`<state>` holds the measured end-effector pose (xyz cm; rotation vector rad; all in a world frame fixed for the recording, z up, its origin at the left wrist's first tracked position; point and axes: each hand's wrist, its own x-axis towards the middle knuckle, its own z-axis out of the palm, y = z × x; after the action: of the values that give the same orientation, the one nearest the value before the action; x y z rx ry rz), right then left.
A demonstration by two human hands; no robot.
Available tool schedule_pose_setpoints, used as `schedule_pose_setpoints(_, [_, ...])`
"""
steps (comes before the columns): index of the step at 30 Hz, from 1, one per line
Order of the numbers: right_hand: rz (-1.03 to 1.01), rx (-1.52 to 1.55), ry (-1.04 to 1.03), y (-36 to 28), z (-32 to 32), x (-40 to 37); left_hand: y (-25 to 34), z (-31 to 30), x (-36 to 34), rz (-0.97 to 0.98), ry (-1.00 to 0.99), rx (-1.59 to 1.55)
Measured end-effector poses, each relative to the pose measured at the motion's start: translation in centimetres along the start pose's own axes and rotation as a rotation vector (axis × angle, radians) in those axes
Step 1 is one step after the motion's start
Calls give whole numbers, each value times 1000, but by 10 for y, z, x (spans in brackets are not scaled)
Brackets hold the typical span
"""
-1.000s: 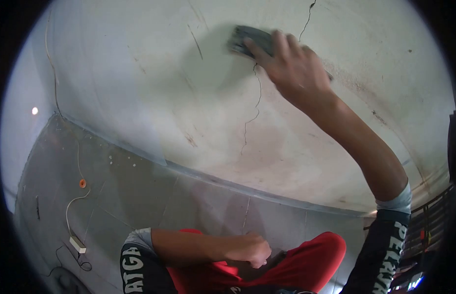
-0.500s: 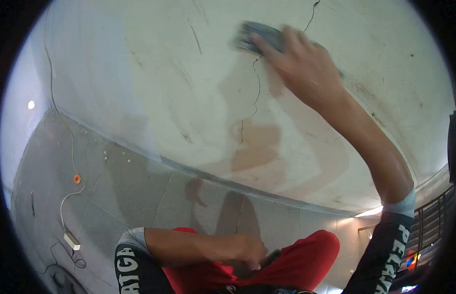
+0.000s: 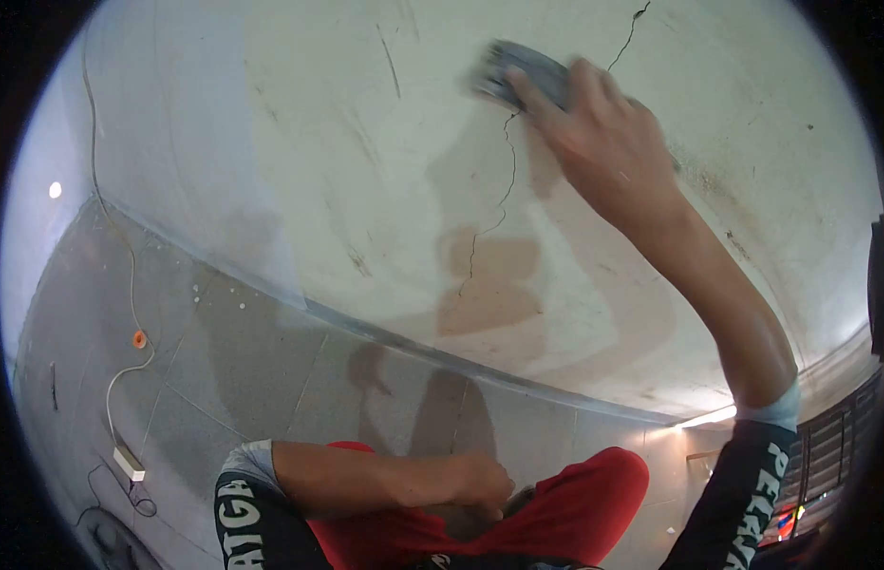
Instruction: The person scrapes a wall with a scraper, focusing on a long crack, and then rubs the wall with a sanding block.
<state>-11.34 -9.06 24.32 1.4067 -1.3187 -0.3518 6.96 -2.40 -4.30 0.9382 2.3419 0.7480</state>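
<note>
My right hand (image 3: 613, 133) is closed around a grey sanding block (image 3: 532, 76), pressed against the pale wall (image 3: 385, 190). The block's far end is blurred. A thin dark crack (image 3: 508, 171) runs down the wall just below it, and another stretch of crack (image 3: 627, 43) shows above my fingers. Low in the view, my left hand (image 3: 480, 484) rests between my red-clothed legs (image 3: 589, 508) with its fingers curled in. Whether anything is inside those fingers is hidden.
Grey floor tiles (image 3: 262, 380) meet the wall along a skirting edge (image 3: 404, 351). At the left, a white cable (image 3: 133, 266) runs down to a power strip (image 3: 129, 464), past an orange ring (image 3: 139, 338). Dark railings (image 3: 836, 446) stand at the far right.
The view has shifted slightly, so the wall marks sit a little to the right. My right hand stays on the wall with the sanding block; my left hand is still by my legs.
</note>
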Motion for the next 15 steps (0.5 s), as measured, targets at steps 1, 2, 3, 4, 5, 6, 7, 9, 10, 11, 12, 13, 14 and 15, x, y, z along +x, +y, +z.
schedule_pose_setpoints(1, [0, 4, 1, -3, 2, 8, 5, -5, -3, -2, 0, -3])
schedule_pose_setpoints(2, [5, -12, 15, -6, 4, 15, 12, -10, -8, -54, 14, 2])
schedule_pose_setpoints(3, [16, -26, 32, -9, 6, 18, 14, -13, -12, -110, 24, 7])
schedule_pose_setpoints(4, [26, -18, 32, -8, 3, 11, 14, -11, -11, -117, 15, 3])
schedule_pose_setpoints(5, [41, 0, -17, -3, -3, -4, 15, -10, -7, -102, 6, -39])
schedule_pose_setpoints(6, [51, 12, -61, 2, -8, -18, 15, -9, -5, -86, 3, -75])
schedule_pose_setpoints(7, [50, 11, -60, 8, -12, -34, 9, -5, -7, -86, 4, -73])
schedule_pose_setpoints(9, [62, -53, -167, 18, -18, -61, -7, 9, -11, 55, 88, -106])
schedule_pose_setpoints(10, [61, -61, -159, 17, -16, -58, -16, 17, -4, 53, 94, -96])
schedule_pose_setpoints(11, [50, -64, -130, 15, -12, -49, -25, 26, 2, 14, 58, -76])
schedule_pose_setpoints(12, [41, -67, -99, 12, -9, -40, -31, 29, 6, -27, 20, -54])
schedule_pose_setpoints(13, [47, -68, -100, 6, -5, -23, -27, 22, 0, -28, 15, -52])
schedule_pose_setpoints(14, [26, -45, -39, -2, -1, 1, -18, 9, -10, -44, 19, -10])
schedule_pose_setpoints(15, [3, -23, 25, -5, 2, 16, -11, -3, -16, -61, 28, 32])
